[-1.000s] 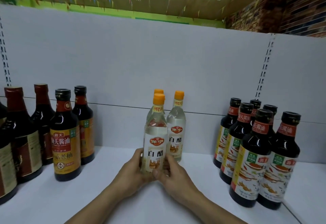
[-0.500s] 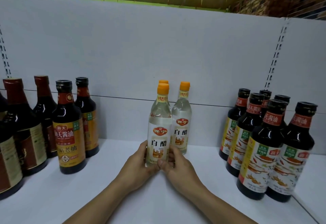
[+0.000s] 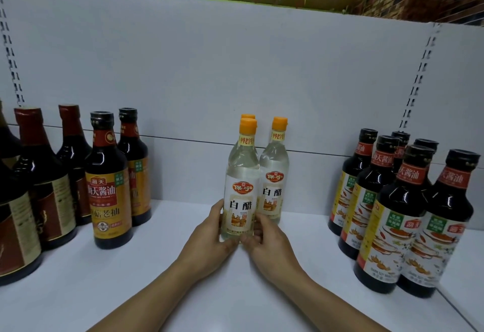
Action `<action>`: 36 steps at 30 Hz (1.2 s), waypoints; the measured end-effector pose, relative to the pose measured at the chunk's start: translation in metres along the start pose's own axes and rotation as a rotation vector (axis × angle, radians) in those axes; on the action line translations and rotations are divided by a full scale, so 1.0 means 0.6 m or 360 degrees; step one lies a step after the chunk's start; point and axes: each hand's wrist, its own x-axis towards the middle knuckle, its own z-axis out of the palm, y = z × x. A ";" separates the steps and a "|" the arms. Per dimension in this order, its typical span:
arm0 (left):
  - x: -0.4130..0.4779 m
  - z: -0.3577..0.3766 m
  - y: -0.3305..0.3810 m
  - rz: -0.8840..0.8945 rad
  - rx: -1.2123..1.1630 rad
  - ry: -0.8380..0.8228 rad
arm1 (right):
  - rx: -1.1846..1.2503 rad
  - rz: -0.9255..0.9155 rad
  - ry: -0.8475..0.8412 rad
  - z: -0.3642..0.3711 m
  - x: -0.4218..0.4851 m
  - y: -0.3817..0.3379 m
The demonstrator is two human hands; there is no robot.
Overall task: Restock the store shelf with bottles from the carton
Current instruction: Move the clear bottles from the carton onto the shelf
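A third orange cap (image 3: 247,116) peeks from behind, its bottle hidden. The front vinegar bottle (image 3: 240,190), clear with an orange cap, stands upright mid-shelf (image 3: 157,266); left hand (image 3: 209,240) and right hand (image 3: 267,242) grip its base.

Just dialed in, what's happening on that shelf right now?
A person is restocking. Both hands, left hand and right hand, hold the base of a clear white-vinegar bottle standing upright on the white shelf. Two more orange-capped vinegar bottles stand right behind it. Dark soy sauce bottles flank the gap on both sides. No carton is in view.
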 end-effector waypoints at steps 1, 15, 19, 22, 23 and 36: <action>0.001 0.001 0.000 0.0006 0.0004 0.0006 | -0.0010 -0.0001 0.0008 0.000 0.000 0.001; 0.002 0.004 0.002 0.0011 0.0114 0.0062 | 0.0000 0.0050 0.0100 0.004 0.005 0.008; -0.001 -0.004 0.016 -0.0107 0.0070 0.0033 | 0.0035 0.0088 0.0088 0.002 0.005 0.005; -0.009 -0.012 0.035 -0.0235 0.0076 -0.0018 | 0.0078 0.0105 0.0077 -0.001 0.003 0.000; -0.012 -0.013 0.043 -0.0296 0.0083 -0.0030 | 0.0094 0.0102 0.0086 -0.004 0.003 -0.001; -0.131 0.003 0.146 -0.0551 0.0113 0.0499 | 0.0292 -0.0302 -0.0123 -0.040 -0.059 -0.087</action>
